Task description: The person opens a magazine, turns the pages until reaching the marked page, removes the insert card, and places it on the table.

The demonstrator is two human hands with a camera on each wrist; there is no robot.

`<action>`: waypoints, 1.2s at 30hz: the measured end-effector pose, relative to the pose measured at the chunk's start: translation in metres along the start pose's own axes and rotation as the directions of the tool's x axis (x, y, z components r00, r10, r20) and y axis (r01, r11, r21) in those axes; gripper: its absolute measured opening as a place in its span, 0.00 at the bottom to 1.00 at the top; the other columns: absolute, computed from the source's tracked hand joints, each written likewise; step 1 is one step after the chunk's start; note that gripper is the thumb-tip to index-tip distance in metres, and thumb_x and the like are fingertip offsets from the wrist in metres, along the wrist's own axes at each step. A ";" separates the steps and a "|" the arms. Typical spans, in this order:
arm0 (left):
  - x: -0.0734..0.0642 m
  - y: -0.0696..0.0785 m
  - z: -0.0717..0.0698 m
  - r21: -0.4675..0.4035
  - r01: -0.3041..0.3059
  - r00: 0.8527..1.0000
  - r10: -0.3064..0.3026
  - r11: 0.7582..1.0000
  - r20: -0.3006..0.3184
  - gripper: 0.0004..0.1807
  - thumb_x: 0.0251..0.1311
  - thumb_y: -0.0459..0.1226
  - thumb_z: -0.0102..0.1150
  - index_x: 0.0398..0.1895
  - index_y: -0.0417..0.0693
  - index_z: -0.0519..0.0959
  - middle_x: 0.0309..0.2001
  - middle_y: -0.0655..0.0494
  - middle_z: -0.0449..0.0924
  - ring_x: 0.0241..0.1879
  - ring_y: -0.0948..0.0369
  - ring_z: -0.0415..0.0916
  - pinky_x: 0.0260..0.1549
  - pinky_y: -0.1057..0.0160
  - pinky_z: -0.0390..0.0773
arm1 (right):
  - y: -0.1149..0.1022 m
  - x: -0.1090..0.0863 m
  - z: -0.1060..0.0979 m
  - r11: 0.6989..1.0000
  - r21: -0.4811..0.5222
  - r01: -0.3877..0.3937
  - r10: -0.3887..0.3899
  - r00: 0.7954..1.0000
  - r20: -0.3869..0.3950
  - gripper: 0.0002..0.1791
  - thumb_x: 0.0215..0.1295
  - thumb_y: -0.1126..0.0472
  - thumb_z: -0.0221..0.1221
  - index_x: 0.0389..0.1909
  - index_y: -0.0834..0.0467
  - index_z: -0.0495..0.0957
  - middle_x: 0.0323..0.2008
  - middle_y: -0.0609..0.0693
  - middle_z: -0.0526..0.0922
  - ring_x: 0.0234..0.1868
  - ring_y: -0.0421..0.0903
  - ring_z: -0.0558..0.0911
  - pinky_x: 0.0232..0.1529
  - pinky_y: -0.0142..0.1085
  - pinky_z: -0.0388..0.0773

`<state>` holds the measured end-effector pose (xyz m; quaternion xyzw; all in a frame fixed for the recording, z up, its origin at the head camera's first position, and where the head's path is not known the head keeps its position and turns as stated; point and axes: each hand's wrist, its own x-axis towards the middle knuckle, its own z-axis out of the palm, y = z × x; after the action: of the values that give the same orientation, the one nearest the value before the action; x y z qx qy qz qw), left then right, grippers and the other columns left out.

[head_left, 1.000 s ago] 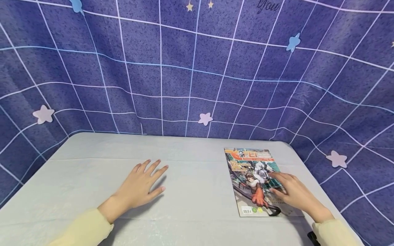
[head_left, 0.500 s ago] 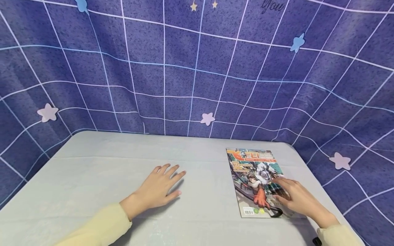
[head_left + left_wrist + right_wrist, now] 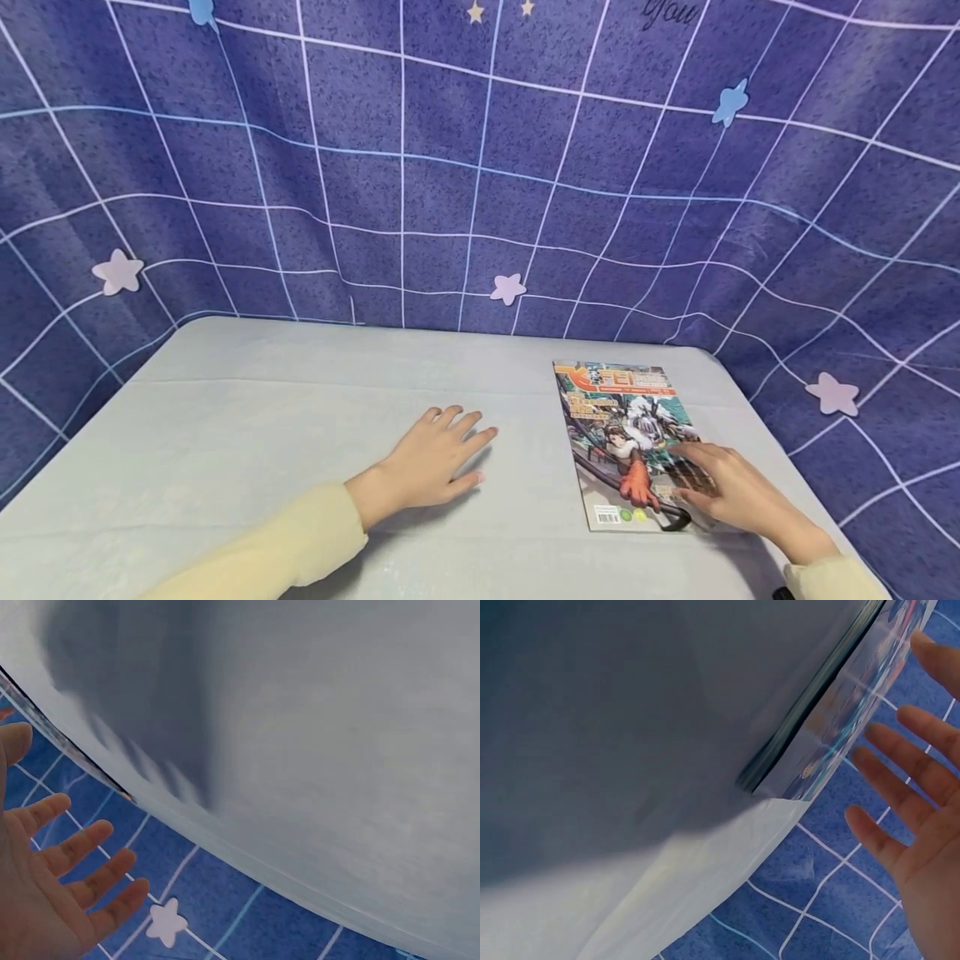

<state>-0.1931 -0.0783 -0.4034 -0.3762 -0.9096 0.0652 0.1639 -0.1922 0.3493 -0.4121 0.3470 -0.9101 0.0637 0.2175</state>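
Note:
A magazine (image 3: pixel 618 450) with a colourful illustrated cover lies flat on the right part of the table. Over its lower right side hovers my right hand (image 3: pixel 738 492), fingers spread and relaxed; the right wrist view shows a gap between the fingers and the magazine (image 3: pixel 817 705). Left of the magazine, my left hand (image 3: pixel 423 462) is held palm down above the table, holding nothing. Its fingers (image 3: pixel 82 847) are straight and spread in the left wrist view, and its shadow falls on the cloth.
A pale grey cloth covers the table (image 3: pixel 247 433). Behind and beside it hangs a blue curtain (image 3: pixel 420 192) with grid lines and stars. A small dark object (image 3: pixel 783 593) shows at the bottom edge by the right sleeve.
My left hand has moved right across the table, closer to the magazine. The right hand has shifted slightly right and down. The magazine stays in its place on the table.

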 end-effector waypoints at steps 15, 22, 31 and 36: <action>0.032 0.025 0.006 0.018 -0.088 0.996 0.088 0.996 -0.018 0.30 0.59 0.59 0.42 0.62 0.59 0.65 0.54 0.56 0.72 0.51 0.55 0.70 0.45 0.54 0.71 | 0.002 -0.010 -0.008 0.999 0.034 0.028 -0.028 1.000 -0.010 0.27 0.27 0.57 0.73 0.38 0.54 0.80 0.35 0.42 0.82 0.36 0.41 0.81 0.43 0.25 0.69; 0.044 0.035 0.007 0.037 -0.123 0.991 0.125 0.992 -0.048 0.29 0.59 0.60 0.42 0.61 0.59 0.66 0.52 0.57 0.73 0.49 0.57 0.71 0.42 0.57 0.72 | 0.002 -0.014 -0.012 0.999 0.045 -0.013 0.011 0.999 0.035 0.29 0.28 0.53 0.74 0.40 0.52 0.80 0.37 0.43 0.82 0.39 0.44 0.81 0.44 0.24 0.69; 0.062 0.049 0.002 0.070 -0.141 0.988 0.145 0.987 -0.049 0.29 0.58 0.61 0.41 0.60 0.61 0.67 0.51 0.58 0.74 0.47 0.58 0.71 0.41 0.59 0.71 | 0.002 -0.021 -0.008 0.998 0.061 -0.016 0.013 0.999 0.051 0.31 0.27 0.50 0.74 0.41 0.52 0.80 0.39 0.44 0.82 0.41 0.46 0.80 0.50 0.16 0.60; 0.071 0.057 0.000 0.072 -0.137 0.990 0.138 0.988 -0.011 0.29 0.58 0.61 0.41 0.60 0.62 0.66 0.51 0.59 0.73 0.47 0.59 0.71 0.41 0.60 0.71 | 0.002 -0.023 -0.007 0.997 0.069 -0.024 0.021 0.998 0.056 0.32 0.26 0.47 0.74 0.40 0.52 0.80 0.41 0.46 0.82 0.43 0.49 0.80 0.52 0.14 0.54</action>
<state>-0.2027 0.0124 -0.3996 -0.4326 -0.8772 0.1056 0.1795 -0.1757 0.3660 -0.4156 0.3458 -0.9168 0.0884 0.1794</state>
